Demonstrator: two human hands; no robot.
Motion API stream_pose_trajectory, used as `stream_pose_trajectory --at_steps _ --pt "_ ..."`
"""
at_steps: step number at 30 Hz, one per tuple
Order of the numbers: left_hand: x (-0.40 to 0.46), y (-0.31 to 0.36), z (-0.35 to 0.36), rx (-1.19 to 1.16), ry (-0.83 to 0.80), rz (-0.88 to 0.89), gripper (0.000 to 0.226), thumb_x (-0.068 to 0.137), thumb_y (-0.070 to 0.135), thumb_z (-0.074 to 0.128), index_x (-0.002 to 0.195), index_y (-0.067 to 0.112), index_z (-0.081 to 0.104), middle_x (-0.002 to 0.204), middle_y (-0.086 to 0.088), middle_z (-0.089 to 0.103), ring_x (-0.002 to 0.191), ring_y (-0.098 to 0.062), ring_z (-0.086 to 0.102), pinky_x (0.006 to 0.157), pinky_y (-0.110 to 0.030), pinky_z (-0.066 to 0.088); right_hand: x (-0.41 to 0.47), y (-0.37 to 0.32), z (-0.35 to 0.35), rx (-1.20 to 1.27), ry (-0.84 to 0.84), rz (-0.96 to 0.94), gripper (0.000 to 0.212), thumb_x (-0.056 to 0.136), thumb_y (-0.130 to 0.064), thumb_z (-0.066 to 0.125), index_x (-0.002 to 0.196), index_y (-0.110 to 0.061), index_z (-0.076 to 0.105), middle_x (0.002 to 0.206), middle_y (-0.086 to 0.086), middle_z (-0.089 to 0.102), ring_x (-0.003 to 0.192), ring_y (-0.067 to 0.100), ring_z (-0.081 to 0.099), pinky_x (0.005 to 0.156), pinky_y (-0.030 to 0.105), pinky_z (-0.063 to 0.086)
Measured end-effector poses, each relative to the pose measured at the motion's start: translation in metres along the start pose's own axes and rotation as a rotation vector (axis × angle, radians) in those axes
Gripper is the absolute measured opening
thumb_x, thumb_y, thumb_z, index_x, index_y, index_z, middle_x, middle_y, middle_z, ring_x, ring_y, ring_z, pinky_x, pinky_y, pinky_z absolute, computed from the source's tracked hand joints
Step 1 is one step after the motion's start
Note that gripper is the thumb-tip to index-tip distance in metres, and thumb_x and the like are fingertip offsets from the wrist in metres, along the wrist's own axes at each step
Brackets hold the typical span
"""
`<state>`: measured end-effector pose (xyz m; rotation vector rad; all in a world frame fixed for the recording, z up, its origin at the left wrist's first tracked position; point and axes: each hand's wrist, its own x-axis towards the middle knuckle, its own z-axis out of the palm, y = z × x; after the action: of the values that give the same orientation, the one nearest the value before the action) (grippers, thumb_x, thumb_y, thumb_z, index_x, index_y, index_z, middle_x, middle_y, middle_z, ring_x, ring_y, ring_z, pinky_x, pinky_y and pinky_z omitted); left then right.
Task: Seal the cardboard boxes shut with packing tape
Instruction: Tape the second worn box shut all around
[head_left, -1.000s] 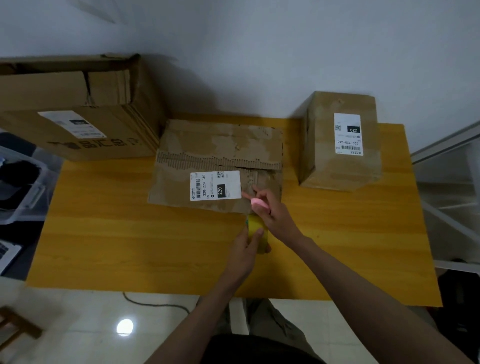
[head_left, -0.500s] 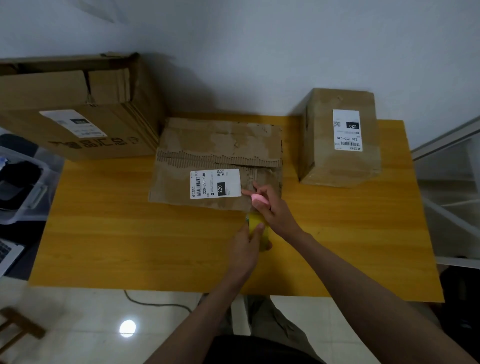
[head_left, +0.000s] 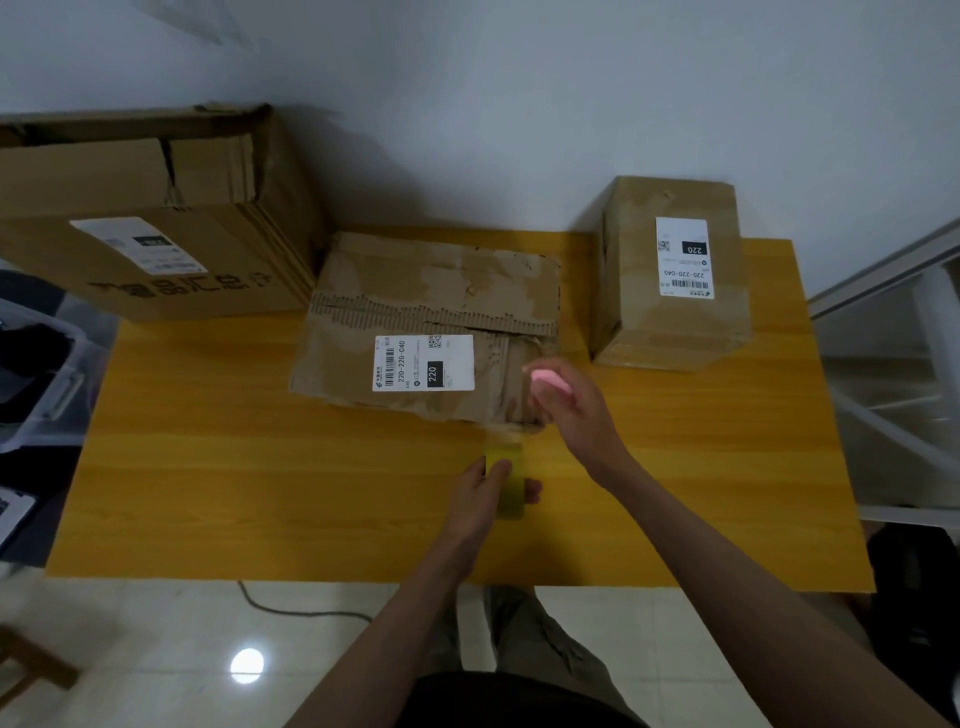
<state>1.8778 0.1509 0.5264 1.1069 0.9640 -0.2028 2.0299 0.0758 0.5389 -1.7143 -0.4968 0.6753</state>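
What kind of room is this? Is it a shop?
Probably a home or small office corner used for packing parcels, not clearly a shop. Worn cardboard boxes with shipping labels sit on a yellow table against a plain wall, with a tiled floor below.

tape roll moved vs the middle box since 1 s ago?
Yes. The left hand has pulled the tape roll back from the middle box, toward the table's near edge.
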Motion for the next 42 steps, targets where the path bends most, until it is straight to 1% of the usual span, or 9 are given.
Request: stream_pose_trajectory --at_steps 4,8,12,14,17,26,34,39,42 --pt "0.003 0.002 -0.001 0.013 0.016 -0.020 0.034 0.107 0.023 0.044 0.129 -0.001 0.054 0.086 -0.016 0.076 0.075 -0.023 0.071 0.085 -0.046 0.055 -0.017 -0.001 -0.007 0.267 -0.116 0.262 0.033 0.108 -0.021 0.040 0.124 -0.018 0.068 0.074 0.002 0.041 0.058 0.015 0.034 0.053 0.031 0.031" --pt "0.005 0.001 -0.001 0.026 0.048 -0.041 0.052 0.107 0.035 0.047 0.146 0.001 0.042 0.076 -0.014 0.071 0.066 -0.017 0.067 0.068 -0.026 0.053 -0.027 -0.001 -0.007 0.355 -0.145 0.378 0.040 0.106 -0.010 0.032 0.130 -0.017 0.063 0.077 0.004 0.040 0.064 0.014 0.037 0.057 0.029 0.032" --pt "0.003 0.004 0.002 0.032 0.084 0.022 0.044 0.108 0.038 0.044 0.111 -0.002 0.063 0.073 -0.015 0.070 0.058 -0.012 0.065 0.057 -0.022 0.051 -0.030 -0.007 -0.008 0.312 -0.185 0.311 0.034 0.104 -0.003 0.041 0.128 -0.013 0.064 0.095 0.012 0.057 0.081 0.019 0.056 0.072 0.029 0.046" --pt "0.004 0.005 0.001 0.025 0.077 0.011 0.041 0.108 0.035 0.045 0.104 0.000 0.066 0.076 -0.013 0.075 0.065 -0.016 0.070 0.067 -0.029 0.056 -0.031 -0.008 -0.009 0.243 -0.206 0.272 0.029 0.104 -0.007 0.046 0.126 -0.013 0.064 0.106 0.013 0.064 0.094 0.022 0.064 0.080 0.030 0.052" --pt "0.008 0.006 -0.002 0.016 0.065 0.006 0.032 0.107 0.032 0.047 0.112 0.008 0.067 0.084 -0.010 0.078 0.080 -0.024 0.075 0.088 -0.043 0.056 -0.031 -0.007 -0.012 0.185 -0.241 0.230 0.025 0.105 -0.012 0.050 0.127 -0.012 0.062 0.115 0.011 0.067 0.104 0.025 0.066 0.086 0.032 0.055" --pt "0.010 0.010 0.001 0.080 0.089 0.030 0.030 0.106 0.030 0.045 0.110 0.009 0.066 0.076 -0.009 0.074 0.064 -0.012 0.066 0.067 -0.030 0.051 -0.026 0.003 -0.001 -0.252 -0.111 0.057 0.011 0.090 -0.003 0.068 0.100 -0.008 0.070 0.089 -0.002 0.069 0.076 0.008 0.067 0.065 0.019 0.052" --pt "0.011 0.008 0.008 0.012 0.173 0.065 0.036 0.106 0.042 0.047 0.108 0.013 0.070 0.075 -0.010 0.075 0.065 -0.017 0.070 0.071 -0.036 0.057 -0.016 0.007 0.020 -0.491 -0.094 -0.071 0.008 0.087 -0.006 0.070 0.090 -0.013 0.067 0.080 -0.020 0.057 0.076 -0.007 0.055 0.063 0.010 0.039" --pt "0.009 0.011 0.008 -0.003 0.180 0.038 0.041 0.107 0.044 0.044 0.109 0.011 0.068 0.074 -0.009 0.075 0.062 -0.014 0.069 0.068 -0.032 0.055 -0.006 0.014 0.027 -0.551 -0.121 -0.075 0.005 0.086 -0.009 0.069 0.090 -0.013 0.067 0.086 -0.003 0.064 0.079 0.009 0.056 0.066 0.023 0.044" --pt "0.008 0.012 0.009 0.010 0.182 0.042 0.043 0.107 0.044 0.043 0.111 0.008 0.067 0.073 -0.009 0.075 0.061 -0.013 0.069 0.065 -0.030 0.053 -0.005 0.013 0.029 -0.573 -0.137 -0.097 0.006 0.086 -0.009 0.068 0.090 -0.012 0.066 0.087 -0.003 0.062 0.080 0.012 0.055 0.067 0.024 0.042"
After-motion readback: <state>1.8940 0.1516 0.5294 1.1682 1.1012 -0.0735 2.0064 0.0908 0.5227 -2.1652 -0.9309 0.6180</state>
